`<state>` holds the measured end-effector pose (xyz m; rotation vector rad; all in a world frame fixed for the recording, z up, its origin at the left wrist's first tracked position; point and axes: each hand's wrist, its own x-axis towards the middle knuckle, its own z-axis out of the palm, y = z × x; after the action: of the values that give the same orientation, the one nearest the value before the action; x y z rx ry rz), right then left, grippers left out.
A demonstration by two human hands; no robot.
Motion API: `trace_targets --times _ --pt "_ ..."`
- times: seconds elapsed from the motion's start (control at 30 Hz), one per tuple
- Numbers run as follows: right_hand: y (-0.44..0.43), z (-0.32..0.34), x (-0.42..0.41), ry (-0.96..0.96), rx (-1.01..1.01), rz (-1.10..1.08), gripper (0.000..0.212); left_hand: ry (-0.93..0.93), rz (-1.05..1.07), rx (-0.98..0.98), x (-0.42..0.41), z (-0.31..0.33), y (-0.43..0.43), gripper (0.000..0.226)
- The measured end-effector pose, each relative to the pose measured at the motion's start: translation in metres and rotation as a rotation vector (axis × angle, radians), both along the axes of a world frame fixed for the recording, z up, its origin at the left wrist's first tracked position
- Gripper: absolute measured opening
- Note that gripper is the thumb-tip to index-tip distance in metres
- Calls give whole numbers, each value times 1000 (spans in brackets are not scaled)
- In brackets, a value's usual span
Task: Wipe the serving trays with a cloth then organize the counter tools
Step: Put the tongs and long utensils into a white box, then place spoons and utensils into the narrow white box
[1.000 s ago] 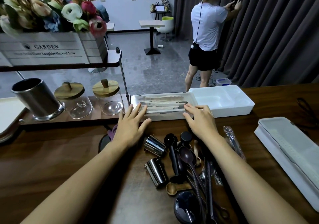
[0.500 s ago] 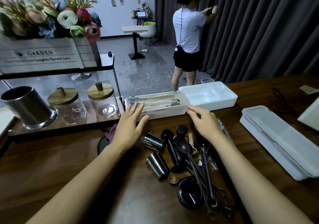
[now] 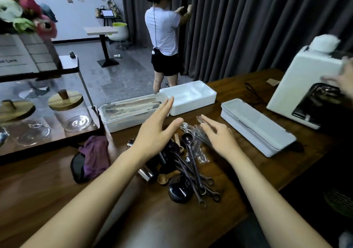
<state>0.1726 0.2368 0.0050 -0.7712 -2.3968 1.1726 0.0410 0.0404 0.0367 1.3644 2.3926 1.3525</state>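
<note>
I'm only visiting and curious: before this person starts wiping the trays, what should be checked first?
1. Both hands free: ok; left hand and right hand are open, holding nothing.
2. Purple cloth in reach: ok; it lies on the counter near the left hand.
3. Open tray empty: ok.
4. Spoons sorted: not ok; loose pile on the counter.
5. Closed tray needs wiping: cannot tell.

Both bare forearms reach forward from the bottom edge, angled toward each other. The left hand [image 3: 154, 133] is raised, fingers straight and together, thumb spread out to the side, holding nothing. The right hand [image 3: 219, 138] is palm-down, fingers relaxed and slightly bent, also holding nothing. The hands are near each other, not touching.
</note>
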Motion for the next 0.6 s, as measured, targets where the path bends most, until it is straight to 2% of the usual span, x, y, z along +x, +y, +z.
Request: trace_targets --times 0.27,0.6 --pt "38 14 46 -27 84 -34 47 7 -107 -84 43 1 66 80" --pt "135 8 74 -350 463 -54 54 -87 -102 -247 78 -33 141 83"
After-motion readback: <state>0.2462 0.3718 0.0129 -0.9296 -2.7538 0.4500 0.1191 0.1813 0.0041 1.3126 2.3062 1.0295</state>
